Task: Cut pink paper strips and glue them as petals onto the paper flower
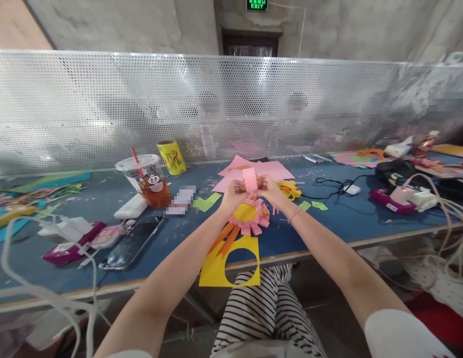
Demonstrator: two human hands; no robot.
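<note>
At the left of the blue counter point(328, 226) a phone point(132, 243) lies near the front edge, with a cup point(153, 186) of brown drink beyond it and a yellow roll point(173, 158) standing behind. Green paper point(208, 202) comes next.

The left hand point(234, 194) pinches one side of a pink strip point(249, 179), which stands up between the two hands, just above a pink-fringed rosette point(246, 213) with a yellow middle. Orange tails point(227, 241) run from the rosette over a yellow sheet point(212, 271) with a round hole, which overhangs the front edge. Pink sheets point(278, 170) lie behind. The right hand point(270, 191) pinches the strip's other side, fingers narrow.

The step in hand looks like handling this strip; the next move seems to call for light, even fingertips, as the paper looks thin.

Farther right are a yellow bundle point(290, 189), green scraps point(319, 205) and a mouse point(351, 190).
</note>
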